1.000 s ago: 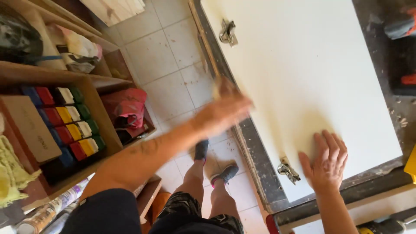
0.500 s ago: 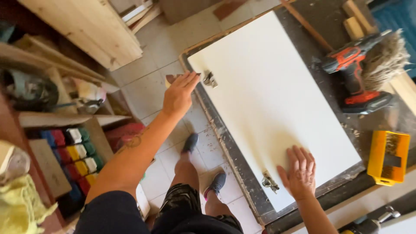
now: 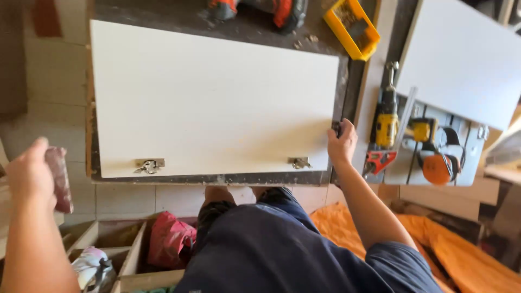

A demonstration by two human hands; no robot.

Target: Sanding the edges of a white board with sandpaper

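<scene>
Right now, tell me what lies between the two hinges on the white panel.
Head view: between left hinge and right hinge, only bare white panel edge.

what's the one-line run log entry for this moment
left hand: holds reddish-brown block off bench | right hand: grips right edge of white panel | panel: flat on workbench, two hinges along near edge

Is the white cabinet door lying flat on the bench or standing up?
Flat. The white cabinet door lies face-down on the workbench, both hinges showing on top.
</scene>
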